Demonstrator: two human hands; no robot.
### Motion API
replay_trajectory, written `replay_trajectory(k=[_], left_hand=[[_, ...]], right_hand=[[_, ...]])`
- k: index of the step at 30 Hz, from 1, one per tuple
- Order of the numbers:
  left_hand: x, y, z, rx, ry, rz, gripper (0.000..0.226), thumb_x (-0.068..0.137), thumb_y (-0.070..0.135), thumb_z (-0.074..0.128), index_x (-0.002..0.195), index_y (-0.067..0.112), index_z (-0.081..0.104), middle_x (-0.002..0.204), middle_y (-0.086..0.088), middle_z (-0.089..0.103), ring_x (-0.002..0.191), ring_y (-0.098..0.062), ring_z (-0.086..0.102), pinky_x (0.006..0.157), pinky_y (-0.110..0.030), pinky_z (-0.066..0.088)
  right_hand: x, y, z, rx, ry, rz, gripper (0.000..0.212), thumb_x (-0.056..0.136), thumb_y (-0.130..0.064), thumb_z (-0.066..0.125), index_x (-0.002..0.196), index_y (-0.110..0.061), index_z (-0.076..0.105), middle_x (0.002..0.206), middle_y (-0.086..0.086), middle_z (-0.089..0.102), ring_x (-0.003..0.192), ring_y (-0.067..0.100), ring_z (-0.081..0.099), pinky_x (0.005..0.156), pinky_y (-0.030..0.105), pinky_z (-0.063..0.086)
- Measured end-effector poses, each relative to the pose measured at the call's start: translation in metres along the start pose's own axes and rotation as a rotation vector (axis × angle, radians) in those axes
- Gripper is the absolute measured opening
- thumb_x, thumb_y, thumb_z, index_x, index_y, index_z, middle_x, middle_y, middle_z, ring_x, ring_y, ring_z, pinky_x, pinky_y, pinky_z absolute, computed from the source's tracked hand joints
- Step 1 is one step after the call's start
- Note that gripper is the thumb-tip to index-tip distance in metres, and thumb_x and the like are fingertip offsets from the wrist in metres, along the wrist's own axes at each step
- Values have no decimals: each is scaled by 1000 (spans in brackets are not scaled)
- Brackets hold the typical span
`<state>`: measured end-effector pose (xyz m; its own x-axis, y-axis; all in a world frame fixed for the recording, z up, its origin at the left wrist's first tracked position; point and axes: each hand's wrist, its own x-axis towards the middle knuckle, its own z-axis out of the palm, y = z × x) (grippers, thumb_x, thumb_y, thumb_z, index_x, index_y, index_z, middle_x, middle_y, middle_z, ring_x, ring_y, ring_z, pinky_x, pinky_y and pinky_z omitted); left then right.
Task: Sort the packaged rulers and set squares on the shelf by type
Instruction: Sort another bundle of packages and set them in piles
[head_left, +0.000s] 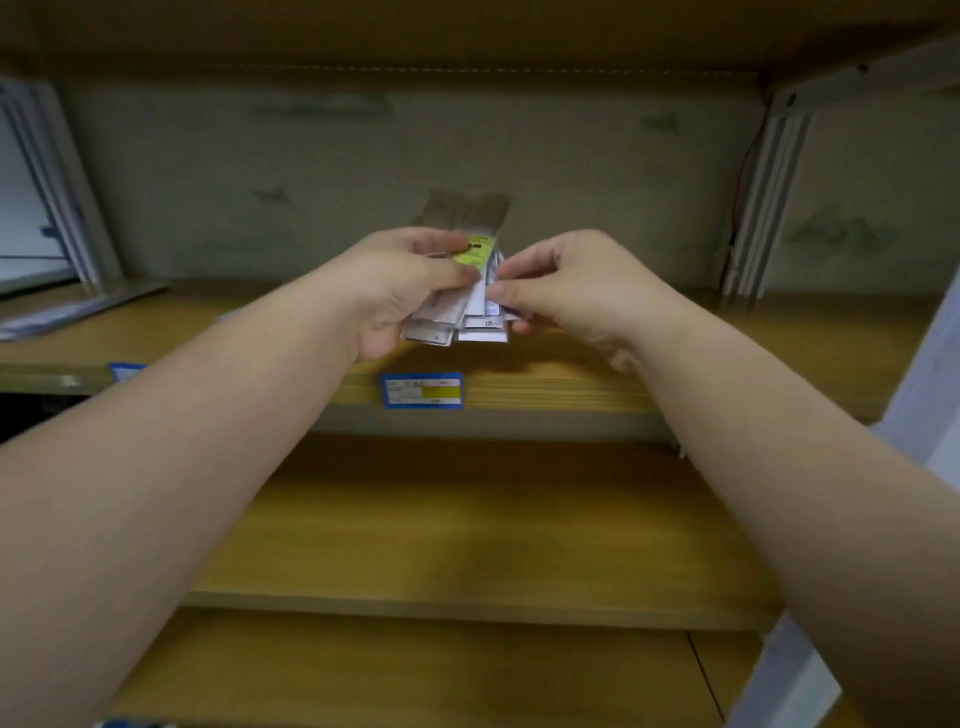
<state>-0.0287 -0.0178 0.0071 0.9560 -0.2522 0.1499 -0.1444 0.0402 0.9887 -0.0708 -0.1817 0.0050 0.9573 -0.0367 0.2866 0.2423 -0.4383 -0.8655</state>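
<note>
A bundle of several packaged rulers (470, 291) in clear sleeves, with white card ends and one yellow-green label, stands above the middle of the wooden shelf (571, 358). My left hand (405, 286) grips the bundle from the left, thumb across the front. My right hand (566, 283) pinches the right edge of the packs between thumb and fingers. The far ends of the rulers point towards the back wall and look blurred.
Flat packaged items (47, 208) lean against the left side, one more (72, 312) lying flat on the shelf there. Long white packs (763, 208) lean upright at the right. A blue price tag (422, 389) sits on the shelf's front edge. Lower shelves show below.
</note>
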Motion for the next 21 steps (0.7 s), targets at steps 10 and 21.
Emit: replay_trajectory(k=[10,21], left_hand=[[-2,-5,-154,24,-49,-18,50,86,5,77,130,12,53,96,-4,75,68,-9,76,56,-21,60],[19,-8,-282,-17,-9,-144,17,83,0,77,95,4,66,88,-13,79,77,-20,79,66,-35,65]], right_hand=[[34,-52,142,178,10,53,13,85,-2,76,96,-5,70,83,8,70,60,5,69,62,18,59],[69,-82,233,60,43,99,38,85,-14,79,118,-8,62,87,11,73,67,11,70,58,23,58]])
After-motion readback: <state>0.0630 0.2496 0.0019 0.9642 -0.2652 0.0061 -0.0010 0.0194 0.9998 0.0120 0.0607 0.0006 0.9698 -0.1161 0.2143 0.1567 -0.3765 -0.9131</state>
